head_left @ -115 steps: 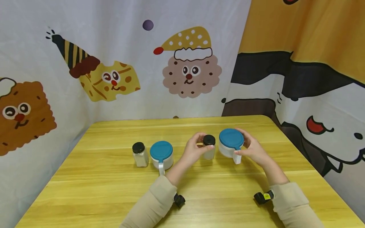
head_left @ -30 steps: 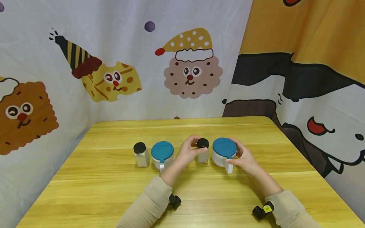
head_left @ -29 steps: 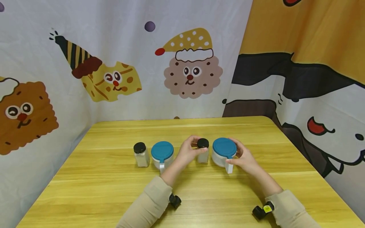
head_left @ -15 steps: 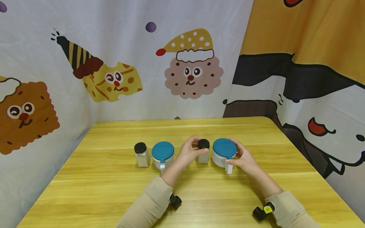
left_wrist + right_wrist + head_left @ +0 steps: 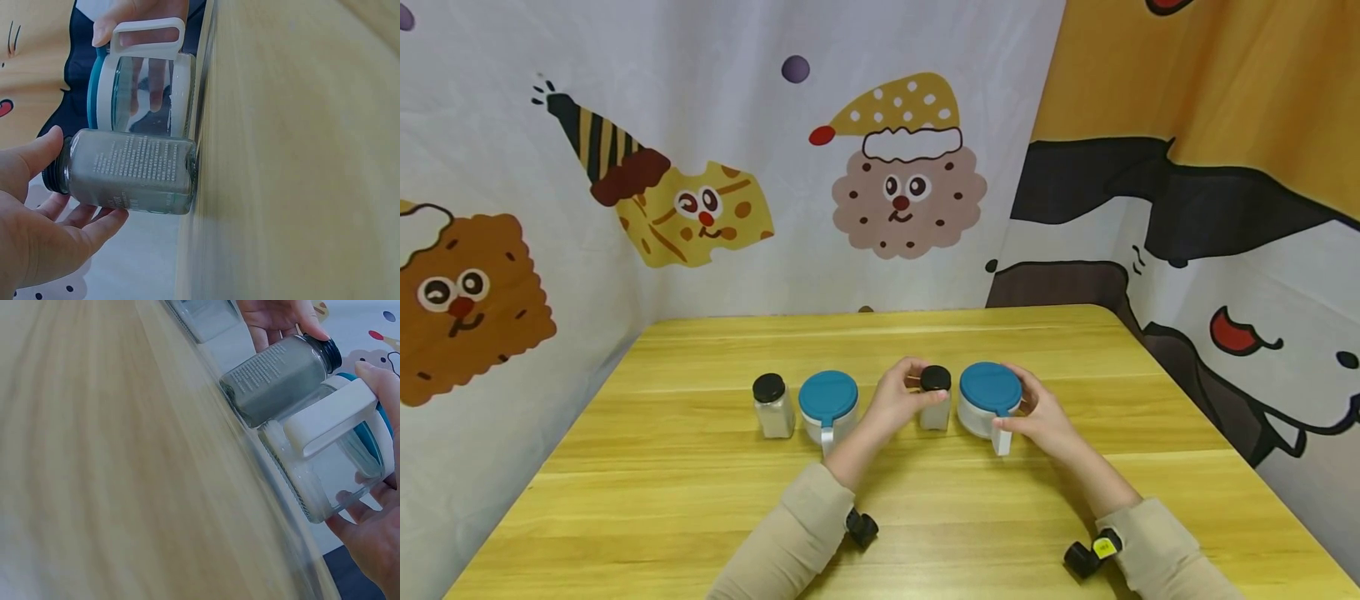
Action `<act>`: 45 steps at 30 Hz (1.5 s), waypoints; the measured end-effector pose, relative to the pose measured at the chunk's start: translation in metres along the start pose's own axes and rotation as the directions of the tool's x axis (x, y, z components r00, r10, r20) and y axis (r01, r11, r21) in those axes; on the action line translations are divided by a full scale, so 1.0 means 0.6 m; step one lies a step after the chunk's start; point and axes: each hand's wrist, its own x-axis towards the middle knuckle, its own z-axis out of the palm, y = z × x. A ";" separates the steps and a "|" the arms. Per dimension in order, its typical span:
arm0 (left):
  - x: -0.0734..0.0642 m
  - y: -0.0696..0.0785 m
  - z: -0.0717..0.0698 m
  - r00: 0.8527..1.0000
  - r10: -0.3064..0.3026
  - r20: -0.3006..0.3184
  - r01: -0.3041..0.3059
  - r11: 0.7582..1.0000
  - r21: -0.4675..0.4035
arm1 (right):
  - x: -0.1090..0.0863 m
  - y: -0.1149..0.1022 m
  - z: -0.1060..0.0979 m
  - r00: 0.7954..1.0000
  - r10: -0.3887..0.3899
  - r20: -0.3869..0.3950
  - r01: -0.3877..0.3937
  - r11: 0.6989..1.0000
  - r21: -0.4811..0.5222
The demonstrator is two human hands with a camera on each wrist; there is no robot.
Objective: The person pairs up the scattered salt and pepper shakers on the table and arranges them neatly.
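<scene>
My left hand (image 5: 893, 404) holds a square glass jar (image 5: 935, 413) with a black lid between thumb and fingers. The jar stands upright on the wooden table, and small print covers one side of it in the left wrist view. Just right of it, my right hand (image 5: 1047, 417) grips a round clear glass pot (image 5: 990, 387) with a blue lid and a white handle. The thumb lies by the top of the white handle (image 5: 334, 417), and the fingers wrap the far side. Jar and pot stand side by side, close together.
Left of my hands, a matching black-lidded jar (image 5: 773, 417) stands beside a second blue-lidded pot (image 5: 828, 398), whose handle points toward me. My left forearm passes close to that pot. Behind the table (image 5: 700, 517) hangs a cartoon-print curtain (image 5: 715, 75).
Since the oldest frame, the held jar and pot have come left and nearer to me, still in my hands. Over the last second they have stayed nearly still.
</scene>
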 end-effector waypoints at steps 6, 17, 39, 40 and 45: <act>0.001 -0.001 0.000 1.000 0.001 -0.001 -0.001 1.000 0.010 | 0.000 0.002 0.000 1.000 0.000 -0.005 0.000 1.000 0.010; -0.001 0.001 -0.001 1.000 0.003 -0.001 -0.003 1.000 0.001 | 0.001 0.004 0.001 1.000 0.010 -0.015 -0.009 1.000 0.023; -0.005 0.004 0.001 1.000 0.002 -0.001 -0.002 1.000 -0.011 | 0.000 0.002 0.004 0.999 0.030 -0.014 -0.030 1.000 0.001; -0.005 0.003 0.000 1.000 0.003 -0.002 -0.003 1.000 -0.011 | 0.000 0.003 0.004 0.999 0.030 -0.013 -0.030 1.000 0.001; -0.005 0.002 0.000 1.000 0.003 -0.004 -0.003 1.000 -0.012 | 0.001 0.004 0.005 0.999 0.036 -0.014 -0.036 0.999 0.006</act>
